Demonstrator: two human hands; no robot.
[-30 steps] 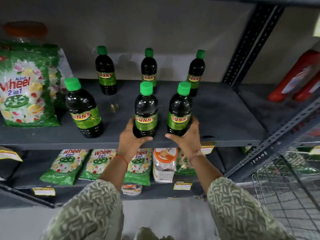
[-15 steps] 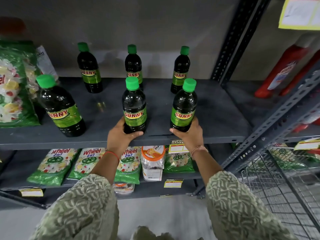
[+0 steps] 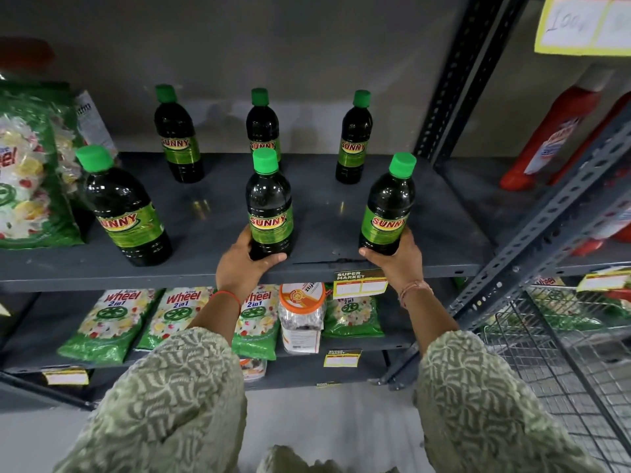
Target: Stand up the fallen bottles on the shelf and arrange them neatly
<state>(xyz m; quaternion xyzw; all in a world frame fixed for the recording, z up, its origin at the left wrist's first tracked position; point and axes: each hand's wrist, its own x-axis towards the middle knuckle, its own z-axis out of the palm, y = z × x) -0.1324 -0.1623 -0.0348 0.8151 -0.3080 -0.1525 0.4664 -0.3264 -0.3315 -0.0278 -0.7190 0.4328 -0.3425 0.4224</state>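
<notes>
Pretty much done, all six bottles are upright on the shelf [image 3: 444, 213].

Left hand [image 3: 244, 264] wraps the middle front bottle [image 3: 269, 203], right hand [image 3: 396, 259] clasps the right front bottle [image 3: 387, 206]; looks like only spacing tweaks left, back row sits beyond both grips.

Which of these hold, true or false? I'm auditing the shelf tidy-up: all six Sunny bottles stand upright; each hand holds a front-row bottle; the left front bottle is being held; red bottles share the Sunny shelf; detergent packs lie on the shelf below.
1. All six Sunny bottles stand upright. True.
2. Each hand holds a front-row bottle. True: left hand on the middle front bottle, right hand on the right front bottle.
3. The left front bottle is held. False: no hand touches it.
4. Red bottles share that shelf. False: they lie in the next bay, right.
5. Detergent packs lie below. True.
</notes>
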